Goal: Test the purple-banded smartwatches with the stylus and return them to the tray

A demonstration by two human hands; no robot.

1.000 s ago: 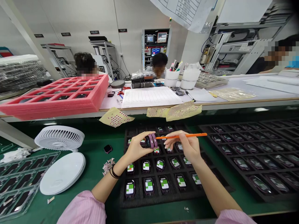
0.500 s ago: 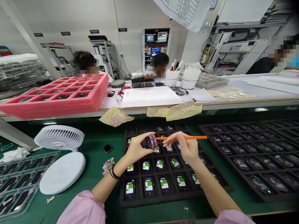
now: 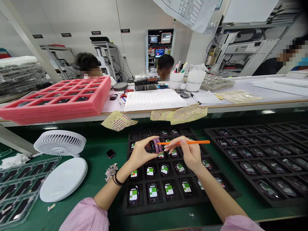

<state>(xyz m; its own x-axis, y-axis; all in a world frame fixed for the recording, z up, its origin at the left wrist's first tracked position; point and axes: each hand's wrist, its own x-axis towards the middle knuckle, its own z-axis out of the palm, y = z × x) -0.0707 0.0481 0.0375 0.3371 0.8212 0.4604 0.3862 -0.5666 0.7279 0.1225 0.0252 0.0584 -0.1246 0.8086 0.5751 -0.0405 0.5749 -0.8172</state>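
- Left sleeve (image 3: 85, 216): pale pink, fine stripes, soft fabric, cut off by frame bottom
- Right sleeve (image 3: 240, 224): same striped pink, only a small strip showing
- Left wrist bands (image 3: 116, 179): thin black loops, two or more, exact count unclear
- Left forearm (image 3: 108, 194) and right forearm (image 3: 216, 195): bare below the cuffs
- Left hand (image 3: 141, 154) and right hand (image 3: 189, 154): bare, no gloves

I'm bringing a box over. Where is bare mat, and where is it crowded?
Bare green mat lies between the white disc and the black foam tray, beside the paper scraps. A narrow strip runs between that tray and the right tray. Crowded under the left hand and right hand.
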